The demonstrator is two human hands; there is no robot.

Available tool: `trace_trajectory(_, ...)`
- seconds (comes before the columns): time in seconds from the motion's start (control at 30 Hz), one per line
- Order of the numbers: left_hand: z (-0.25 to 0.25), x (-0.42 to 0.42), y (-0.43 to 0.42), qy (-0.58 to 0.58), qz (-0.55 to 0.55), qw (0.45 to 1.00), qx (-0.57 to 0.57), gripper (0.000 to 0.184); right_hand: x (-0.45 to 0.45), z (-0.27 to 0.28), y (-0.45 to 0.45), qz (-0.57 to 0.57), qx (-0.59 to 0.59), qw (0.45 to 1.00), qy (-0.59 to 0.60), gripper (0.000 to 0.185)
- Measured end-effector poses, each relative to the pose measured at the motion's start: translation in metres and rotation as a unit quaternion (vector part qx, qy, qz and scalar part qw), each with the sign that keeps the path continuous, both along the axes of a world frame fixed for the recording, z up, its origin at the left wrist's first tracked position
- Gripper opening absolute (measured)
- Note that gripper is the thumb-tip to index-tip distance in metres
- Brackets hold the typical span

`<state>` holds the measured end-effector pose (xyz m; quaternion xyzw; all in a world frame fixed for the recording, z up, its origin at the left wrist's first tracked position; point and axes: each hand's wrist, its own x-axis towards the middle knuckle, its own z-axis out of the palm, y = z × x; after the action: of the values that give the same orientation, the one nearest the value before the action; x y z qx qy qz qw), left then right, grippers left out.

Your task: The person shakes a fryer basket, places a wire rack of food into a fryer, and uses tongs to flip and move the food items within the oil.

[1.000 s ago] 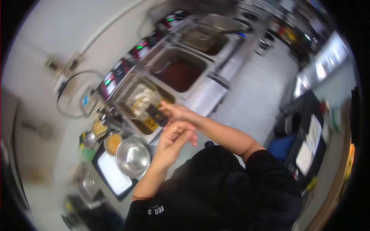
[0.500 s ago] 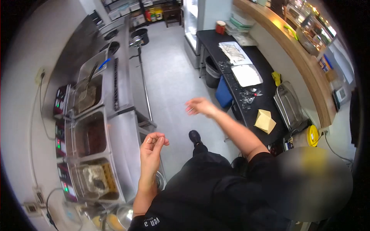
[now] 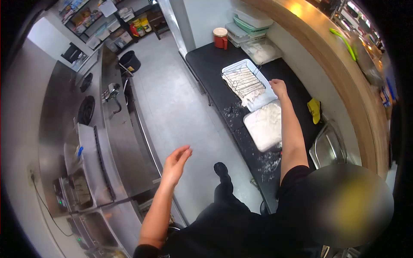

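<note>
Closest to me, the person's left hand [image 3: 175, 165] hangs over the aisle floor [image 3: 172, 107], fingers loosely bent, nothing in its grasp that I can see. The deep fryers [image 3: 80, 189] stand behind that arm; a second ago both hands were beside them.

Across on the black table [image 3: 205, 60], a shallow tray of white powder [image 3: 263, 127] lies partly behind the right forearm, with white crumbs strewn around it. Just beyond is the light-blue tray [image 3: 260, 102], a wire rack [image 3: 244, 82] in it over a white, powdery layer. The right hand [image 3: 278, 87], over the aisle half a second ago, has now reached this tray's wall-side edge. Its fingers are curled, but I cannot tell whether they pinch the rim or merely hover by it. To my eye, attention has passed from the frying side to these powdered trays.

Past them sit a red lidded jug [image 3: 220, 39] and stacked plastic containers [image 3: 251, 21]. Farthest off, a black bucket [image 3: 130, 61] stands near some red and yellow containers [image 3: 141, 26]; any labels there are too small to read, and I can make out no brand or lettering elsewhere.
</note>
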<state>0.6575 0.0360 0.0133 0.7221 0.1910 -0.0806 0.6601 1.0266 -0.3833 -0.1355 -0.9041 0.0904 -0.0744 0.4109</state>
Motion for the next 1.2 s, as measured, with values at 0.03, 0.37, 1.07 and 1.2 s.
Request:
trace_trajectory(0.03,-0.014,0.038,-0.008,0.014,-0.031,0.999,0.007,0.045,0.019,-0.01,0.0,0.009,-0.067,0.997,-0.04,0.038)
trace_trajectory(0.37,-0.153,0.304,-0.125,0.146,-0.017,0.979,-0.145,0.077,0.101,-0.045,0.021,0.055,0.085,0.995,0.01,0.036)
trace_trajectory(1.07,-0.111,0.32,-0.095,0.172,0.068,0.942,-0.281,0.033,0.079,0.076,0.07,0.162,-0.026,0.982,-0.098,0.019)
trace_trajectory(1.2,-0.074,0.25,-0.043,0.1,0.121,0.93,-0.334,0.039,0.052,0.13,0.136,0.277,0.004,0.957,-0.082,0.027)
